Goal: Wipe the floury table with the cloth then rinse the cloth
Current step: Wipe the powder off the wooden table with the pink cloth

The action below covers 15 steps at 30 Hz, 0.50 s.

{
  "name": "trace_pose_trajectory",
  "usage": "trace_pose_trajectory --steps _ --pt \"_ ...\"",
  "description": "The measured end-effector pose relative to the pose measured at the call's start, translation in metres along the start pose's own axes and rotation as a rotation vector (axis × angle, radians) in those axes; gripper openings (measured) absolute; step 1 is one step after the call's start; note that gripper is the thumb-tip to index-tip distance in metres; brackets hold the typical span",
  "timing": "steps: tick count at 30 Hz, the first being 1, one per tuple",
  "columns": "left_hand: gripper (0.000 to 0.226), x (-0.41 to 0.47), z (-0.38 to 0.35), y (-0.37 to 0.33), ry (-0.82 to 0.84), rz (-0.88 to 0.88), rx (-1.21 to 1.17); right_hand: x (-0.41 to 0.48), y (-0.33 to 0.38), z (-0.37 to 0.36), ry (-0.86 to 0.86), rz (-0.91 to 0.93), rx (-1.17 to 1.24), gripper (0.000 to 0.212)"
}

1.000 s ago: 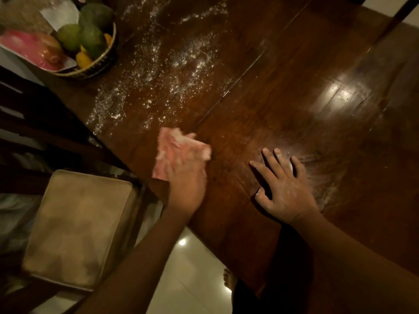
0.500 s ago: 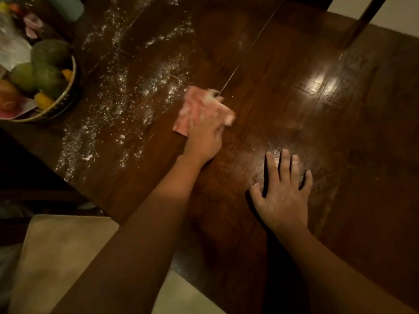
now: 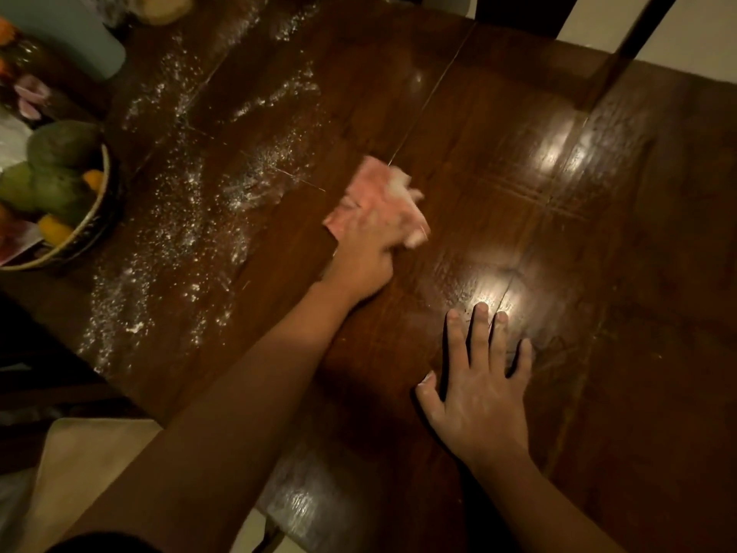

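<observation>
My left hand (image 3: 369, 245) presses a bunched pink cloth (image 3: 379, 185) on the wooden surface (image 3: 518, 113), mid-table, just right of the flour (image 3: 171, 233); its fingers (image 3: 383, 217), blurred, seem curled over it. My right hand (image 3: 478, 397) lies flat, fingers spread, holding nothing. The cloth looks soft and light; I'd grip its bunched middle.

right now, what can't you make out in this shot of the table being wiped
Left hand on the cloth: head view, motion blur hides whether the fingers press or grip.
Fruit bowl: head view, cut off by the left edge.
Pale blue container: head view, cut by the top edge, too dim to identify.
Table under the left forearm: covered by the arm.
</observation>
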<state>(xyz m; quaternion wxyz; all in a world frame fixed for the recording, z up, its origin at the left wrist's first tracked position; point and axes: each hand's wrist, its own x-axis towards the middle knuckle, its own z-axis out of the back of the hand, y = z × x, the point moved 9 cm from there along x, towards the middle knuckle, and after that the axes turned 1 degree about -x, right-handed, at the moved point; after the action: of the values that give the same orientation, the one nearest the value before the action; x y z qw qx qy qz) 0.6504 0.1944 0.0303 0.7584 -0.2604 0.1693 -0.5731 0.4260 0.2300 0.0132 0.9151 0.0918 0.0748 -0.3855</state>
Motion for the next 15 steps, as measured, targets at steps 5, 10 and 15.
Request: trace_pose_trajectory --steps 5,10,15 --pt "0.05 -0.009 0.019 0.005 0.103 -0.076 -0.161 0.0 -0.001 0.0 -0.011 0.005 0.018 0.084" --pt "0.056 0.0 0.062 0.064 -0.365 0.544 0.081 0.005 -0.003 0.001 -0.025 0.003 0.055 0.082" --pt "0.059 -0.041 0.002 -0.013 -0.025 0.01 0.074 0.004 -0.005 0.001 -0.026 -0.02 0.098 0.08"
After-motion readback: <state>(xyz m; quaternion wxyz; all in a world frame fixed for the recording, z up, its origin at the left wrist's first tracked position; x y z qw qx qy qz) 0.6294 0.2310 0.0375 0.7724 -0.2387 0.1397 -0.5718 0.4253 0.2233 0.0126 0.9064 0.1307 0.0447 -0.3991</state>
